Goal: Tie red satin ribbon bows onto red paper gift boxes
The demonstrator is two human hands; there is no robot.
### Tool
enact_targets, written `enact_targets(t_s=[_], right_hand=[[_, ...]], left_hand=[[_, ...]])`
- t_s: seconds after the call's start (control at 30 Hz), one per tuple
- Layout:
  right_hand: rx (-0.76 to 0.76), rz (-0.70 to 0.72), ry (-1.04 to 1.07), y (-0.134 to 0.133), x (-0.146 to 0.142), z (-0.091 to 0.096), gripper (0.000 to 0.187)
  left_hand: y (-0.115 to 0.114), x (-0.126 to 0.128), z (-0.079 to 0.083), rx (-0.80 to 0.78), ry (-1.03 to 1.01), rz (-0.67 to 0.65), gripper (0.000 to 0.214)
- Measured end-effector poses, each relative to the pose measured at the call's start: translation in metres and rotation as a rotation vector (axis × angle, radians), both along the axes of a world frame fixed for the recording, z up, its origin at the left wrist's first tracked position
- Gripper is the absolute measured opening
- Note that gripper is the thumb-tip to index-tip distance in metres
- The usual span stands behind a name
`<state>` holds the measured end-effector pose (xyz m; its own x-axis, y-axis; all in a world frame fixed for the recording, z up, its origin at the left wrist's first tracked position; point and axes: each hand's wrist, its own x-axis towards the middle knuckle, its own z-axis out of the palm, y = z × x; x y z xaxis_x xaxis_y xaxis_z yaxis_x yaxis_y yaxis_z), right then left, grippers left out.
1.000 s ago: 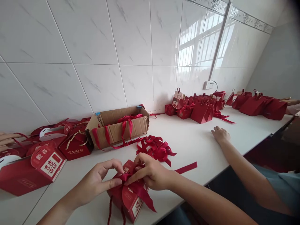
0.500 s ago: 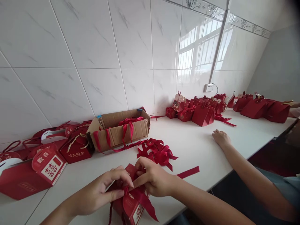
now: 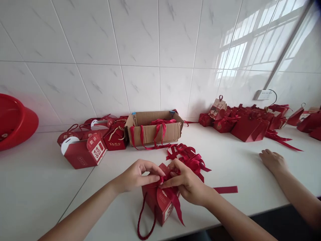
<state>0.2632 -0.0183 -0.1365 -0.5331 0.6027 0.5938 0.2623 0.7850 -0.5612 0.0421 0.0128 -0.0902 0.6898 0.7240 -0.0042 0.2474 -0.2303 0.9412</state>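
Observation:
A small red gift box [image 3: 151,197] with a dark red cord handle [image 3: 138,221] stands in front of me on the table. Red ribbon [image 3: 177,205] is gathered on its top, with one tail hanging over the printed side. My left hand [image 3: 140,175] pinches the ribbon between thumb and forefinger from the left. From the right, my right hand [image 3: 187,184] has its fingers closed on the same ribbon; part of the grip is hidden. Just behind the box lies a heap of red ribbon bows [image 3: 193,159].
An open cardboard box [image 3: 154,135] with ribbon over its rim stands by the wall. Several red gift boxes [image 3: 85,154] sit left of it, and others [image 3: 248,129] stand right. A red basin [image 3: 25,124] is far left. Another person's hand [image 3: 274,162] rests on the table at right.
The view has swung left, bringing the red basin into sight. Both hands stay at the ribbon on the gift box, and more of its cord handle shows.

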Motion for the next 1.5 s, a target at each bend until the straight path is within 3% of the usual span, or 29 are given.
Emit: enact_targets(t_s=[0.27,0.53,0.67,0.8,1.23,1.5], right_hand=[[-0.038,0.002,-0.022,0.0,0.003,0.007,0.048],[-0.063,-0.07,0.055,-0.003,0.005,0.015,0.021],[-0.14,-0.094,0.088,-0.004,0.003,0.02,0.017],[-0.15,-0.134,0.116,-0.003,0.0,0.021,0.014],[-0.25,-0.199,0.187,-0.005,-0.004,0.019,0.009],[-0.306,-0.255,0.303,-0.001,0.0,0.008,0.008]], left_hand=[[-0.013,0.001,0.009,0.026,0.049,0.03,0.025],[-0.019,0.004,0.007,0.128,0.082,0.116,0.022],[-0.022,0.006,0.012,0.208,0.104,0.104,0.023],[-0.025,0.012,0.015,0.184,0.09,0.13,0.023],[-0.026,0.028,-0.007,0.308,0.123,0.342,0.025],[-0.021,0.027,-0.014,0.311,0.136,0.357,0.021]])
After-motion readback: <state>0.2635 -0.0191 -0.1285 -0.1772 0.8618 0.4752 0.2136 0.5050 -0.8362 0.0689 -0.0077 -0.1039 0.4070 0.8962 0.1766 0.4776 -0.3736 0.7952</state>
